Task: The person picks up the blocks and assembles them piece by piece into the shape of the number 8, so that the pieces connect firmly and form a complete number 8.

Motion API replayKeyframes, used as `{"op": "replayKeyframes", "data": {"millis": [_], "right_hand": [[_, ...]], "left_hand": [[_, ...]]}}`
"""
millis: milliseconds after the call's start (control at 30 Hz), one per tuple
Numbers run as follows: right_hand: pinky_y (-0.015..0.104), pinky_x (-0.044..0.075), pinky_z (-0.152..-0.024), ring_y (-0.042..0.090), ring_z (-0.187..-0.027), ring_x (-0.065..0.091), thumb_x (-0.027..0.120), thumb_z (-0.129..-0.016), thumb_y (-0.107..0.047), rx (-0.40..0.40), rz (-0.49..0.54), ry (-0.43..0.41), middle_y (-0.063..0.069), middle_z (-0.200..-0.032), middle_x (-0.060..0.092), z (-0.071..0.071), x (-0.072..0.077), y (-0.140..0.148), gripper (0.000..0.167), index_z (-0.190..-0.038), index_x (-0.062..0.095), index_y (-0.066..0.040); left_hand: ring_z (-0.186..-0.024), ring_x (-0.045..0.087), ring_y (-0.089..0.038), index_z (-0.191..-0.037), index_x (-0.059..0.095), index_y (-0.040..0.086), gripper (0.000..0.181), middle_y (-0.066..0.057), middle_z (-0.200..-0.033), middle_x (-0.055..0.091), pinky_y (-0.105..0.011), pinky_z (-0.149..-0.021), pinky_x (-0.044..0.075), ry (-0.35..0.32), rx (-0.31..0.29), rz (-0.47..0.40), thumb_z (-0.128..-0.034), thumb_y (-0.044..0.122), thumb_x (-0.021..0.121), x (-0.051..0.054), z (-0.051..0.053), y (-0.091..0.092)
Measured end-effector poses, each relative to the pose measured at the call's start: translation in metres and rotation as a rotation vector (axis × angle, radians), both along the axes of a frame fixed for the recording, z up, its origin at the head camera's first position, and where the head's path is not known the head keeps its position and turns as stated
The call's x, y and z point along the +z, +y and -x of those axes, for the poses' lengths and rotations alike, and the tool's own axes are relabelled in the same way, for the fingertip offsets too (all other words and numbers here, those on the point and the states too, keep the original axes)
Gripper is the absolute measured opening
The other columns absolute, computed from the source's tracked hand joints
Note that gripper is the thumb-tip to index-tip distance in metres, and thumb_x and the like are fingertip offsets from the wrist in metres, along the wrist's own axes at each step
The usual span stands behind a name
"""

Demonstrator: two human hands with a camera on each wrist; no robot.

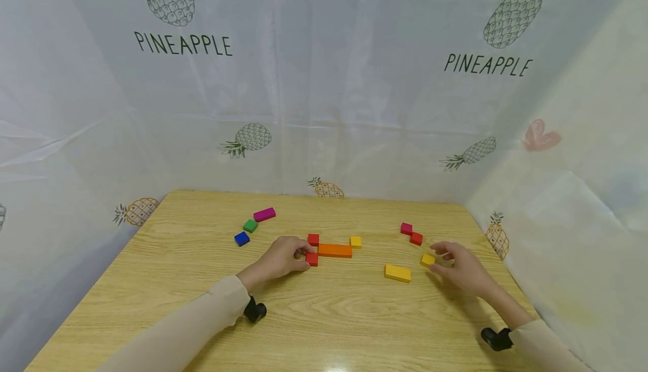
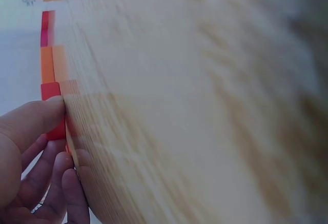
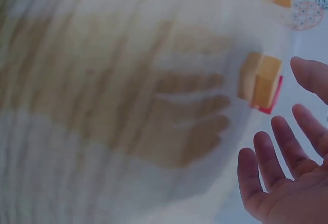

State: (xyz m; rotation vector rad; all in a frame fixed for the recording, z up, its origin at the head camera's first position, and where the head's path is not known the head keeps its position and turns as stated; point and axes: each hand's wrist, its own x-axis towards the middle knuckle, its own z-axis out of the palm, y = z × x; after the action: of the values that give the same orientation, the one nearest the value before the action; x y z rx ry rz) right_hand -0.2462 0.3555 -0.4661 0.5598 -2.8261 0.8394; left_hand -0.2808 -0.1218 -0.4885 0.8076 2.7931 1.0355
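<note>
My left hand [image 1: 282, 256] pinches a red cube [image 1: 312, 259] between thumb and fingers at the left end of a long orange block [image 1: 334, 251]. Behind that cube sits a second red cube [image 1: 313, 240], by the orange block's back left corner. A yellow cube [image 1: 356, 242] stands at the orange block's back right corner. On the right, my right hand [image 1: 464, 269] hovers beside another yellow cube [image 1: 426, 260], thumb and fingers spread apart. The right wrist view shows a gap between those fingers and the yellow cube [image 3: 268, 83].
A long yellow block [image 1: 397, 273] lies between the hands. Farther back at right are a magenta cube [image 1: 406, 228] and a red cube [image 1: 416, 238]. Back left hold a blue cube [image 1: 242, 238], a green cube [image 1: 250, 225] and a purple block [image 1: 264, 214]. A pineapple-print sheet [image 1: 314, 90] surrounds the wooden table [image 1: 324, 316].
</note>
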Motion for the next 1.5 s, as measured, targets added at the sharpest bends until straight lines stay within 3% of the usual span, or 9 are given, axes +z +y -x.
{"op": "replayKeyframes", "data": {"millis": [267,667,967,1233,1500], "right_hand": [[0.039,0.059,-0.081,0.031,-0.098,0.070,0.085,-0.092,-0.016,-0.007,0.014,-0.027,0.013,-0.113,0.072,0.002,-0.011,0.002,0.044,-0.128,0.068,0.004],[0.035,0.058,-0.082,0.025,-0.096,0.068,0.085,-0.091,-0.015,-0.015,-0.016,-0.048,0.007,-0.108,0.072,0.005,-0.012,-0.002,0.039,-0.123,0.071,0.002],[0.037,0.059,-0.081,0.027,-0.095,0.069,0.085,-0.091,-0.011,-0.015,-0.014,-0.042,0.013,-0.110,0.071,0.007,-0.013,-0.003,0.034,-0.119,0.071,0.004],[0.028,0.058,-0.075,0.023,-0.092,0.069,0.082,-0.092,-0.006,-0.020,-0.005,-0.042,0.011,-0.108,0.071,0.007,-0.015,-0.004,0.032,-0.121,0.071,0.003],[0.033,0.059,-0.079,0.030,-0.099,0.070,0.081,-0.094,-0.009,0.011,-0.001,0.014,0.014,-0.118,0.072,0.005,-0.002,-0.015,0.033,-0.124,0.072,0.000]], "left_hand": [[-0.079,0.055,-0.012,-0.116,0.079,0.014,0.027,0.007,-0.094,0.070,-0.031,-0.077,0.050,-0.006,-0.002,-0.002,-0.0895,0.015,0.087,-0.001,0.000,0.000],[-0.083,0.056,-0.012,-0.115,0.079,0.013,0.027,0.006,-0.099,0.071,-0.033,-0.080,0.051,-0.002,0.004,0.004,-0.0900,0.015,0.087,-0.001,0.000,0.001],[-0.081,0.054,-0.014,-0.114,0.079,0.014,0.026,0.007,-0.094,0.069,-0.033,-0.078,0.049,0.001,0.007,0.006,-0.0894,0.015,0.087,-0.001,-0.001,0.001],[-0.080,0.054,-0.014,-0.114,0.079,0.013,0.026,0.006,-0.092,0.068,-0.033,-0.077,0.049,-0.011,0.009,0.000,-0.0894,0.014,0.087,0.002,-0.002,0.001],[-0.080,0.054,-0.014,-0.115,0.079,0.014,0.026,0.005,-0.093,0.069,-0.032,-0.077,0.049,-0.005,0.007,0.002,-0.0899,0.014,0.087,0.002,-0.002,0.001]]}}
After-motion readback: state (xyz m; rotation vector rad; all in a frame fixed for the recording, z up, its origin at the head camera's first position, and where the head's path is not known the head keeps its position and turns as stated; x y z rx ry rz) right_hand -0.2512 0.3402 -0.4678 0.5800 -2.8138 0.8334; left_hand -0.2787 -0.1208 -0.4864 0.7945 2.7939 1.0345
